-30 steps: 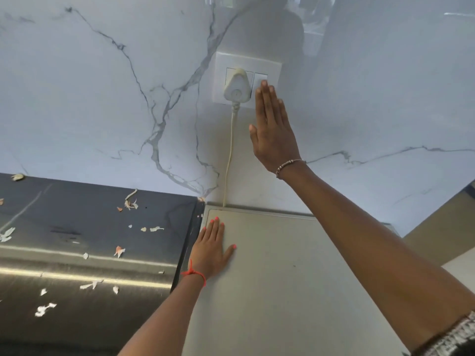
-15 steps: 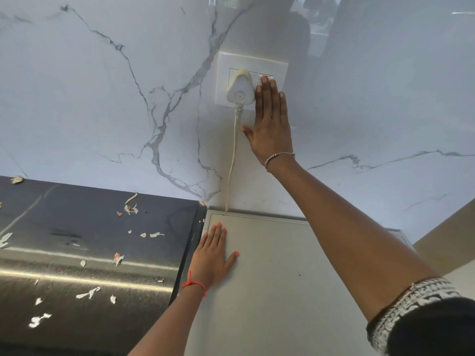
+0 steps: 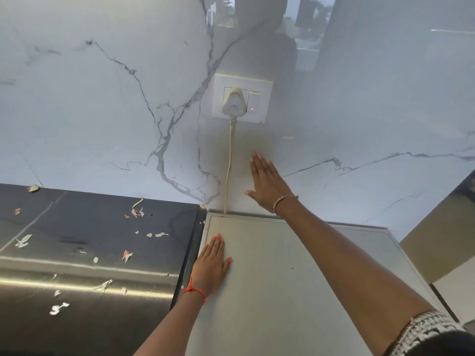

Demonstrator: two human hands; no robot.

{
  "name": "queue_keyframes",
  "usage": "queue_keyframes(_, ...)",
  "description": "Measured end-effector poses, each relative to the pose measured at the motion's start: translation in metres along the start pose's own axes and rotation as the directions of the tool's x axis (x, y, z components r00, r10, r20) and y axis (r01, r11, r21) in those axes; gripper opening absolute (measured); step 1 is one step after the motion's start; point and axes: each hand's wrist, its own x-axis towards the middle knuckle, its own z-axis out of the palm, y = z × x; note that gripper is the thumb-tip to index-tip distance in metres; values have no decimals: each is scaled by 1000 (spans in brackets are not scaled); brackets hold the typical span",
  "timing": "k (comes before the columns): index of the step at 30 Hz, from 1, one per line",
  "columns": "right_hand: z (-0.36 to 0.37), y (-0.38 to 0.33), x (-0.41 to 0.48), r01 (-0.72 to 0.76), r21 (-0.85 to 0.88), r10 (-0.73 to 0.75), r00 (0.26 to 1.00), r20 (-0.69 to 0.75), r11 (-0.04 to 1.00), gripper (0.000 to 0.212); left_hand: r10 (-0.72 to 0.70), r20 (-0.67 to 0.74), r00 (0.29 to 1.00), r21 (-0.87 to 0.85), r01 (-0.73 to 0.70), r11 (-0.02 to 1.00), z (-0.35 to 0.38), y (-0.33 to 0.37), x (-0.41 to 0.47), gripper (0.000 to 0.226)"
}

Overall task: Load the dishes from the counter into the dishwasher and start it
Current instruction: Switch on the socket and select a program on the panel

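Resting flat on the grey appliance top (image 3: 295,278), your left grip (image 3: 211,267) lies wide; right grip (image 3: 267,183), fingers straight, holding nothing, hovers below the wall socket (image 3: 243,98), red lamp lit.

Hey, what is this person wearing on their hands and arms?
Left hand: coral-pink nail polish, a red thread tied at the wrist. Right hand: a thin beaded bracelet at the wrist, a black-and-white patterned sleeve at the upper arm. Forearms bare.
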Motion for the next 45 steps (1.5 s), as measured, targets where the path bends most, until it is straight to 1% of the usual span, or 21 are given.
queue_keyframes(1,2,-2,-9,-4,18,4,999,39,1000,82,12,2,1000,-16,-11,1000,2,-1,-6,117)
queue_keyframes(2,3,-6,-20,-2,27,0,998,66,1000,81,20,-9,1000,-20,-20,1000,0,1,-13,109)
queue_keyframes(5,6,-18,-55,23,53,-29,992,121,998,76,17,54,998,-36,-15,999,-15,8,-34,71)
queue_keyframes(6,7,-22,-67,23,76,-34,988,151,997,75,23,66,998,-64,-18,998,-20,10,-41,63)
queue_keyframes(7,7,-26,-80,18,103,-36,983,182,995,74,27,58,998,-85,-22,996,-23,10,-50,59)
queue_keyframes(10,10,-37,-113,-31,191,-26,957,290,981,70,23,-27,999,-130,-27,991,-29,11,-74,52)
queue_keyframes(12,10,-43,-135,-72,242,-17,938,347,968,66,21,-69,997,-153,-31,988,-31,13,-90,50)
queue_keyframes(14,13,-50,-155,-88,272,-21,928,373,958,61,34,-97,995,-136,-47,990,-32,15,-104,48)
queue_keyframes(17,15,-60,-185,-98,316,-36,918,394,944,56,57,-99,993,-136,-71,988,-29,20,-124,46)
queue_keyframes(20,19,-68,-210,-117,356,-37,917,397,927,53,70,-100,993,-134,-83,988,-26,27,-143,45)
queue_keyframes(29,14,-81,-298,-152,395,-18,918,396,906,51,109,-190,976,-144,-137,980,-30,58,-215,39)
queue_keyframes(32,7,-87,-339,-152,404,-29,912,409,902,53,96,-217,972,-147,-129,981,-26,74,-254,38)
queue_keyframes(38,2,-103,-421,-126,445,-48,932,360,886,52,66,-284,956,-169,-118,979,-3,99,-334,32)
queue_keyframes(43,7,-124,-490,-98,453,-63,943,327,886,53,111,-212,971,-130,-141,982,22,122,-407,36)
queue_keyframes(45,8,-133,-512,-88,448,-53,955,293,890,53,98,-195,976,-142,-127,982,30,129,-428,41)
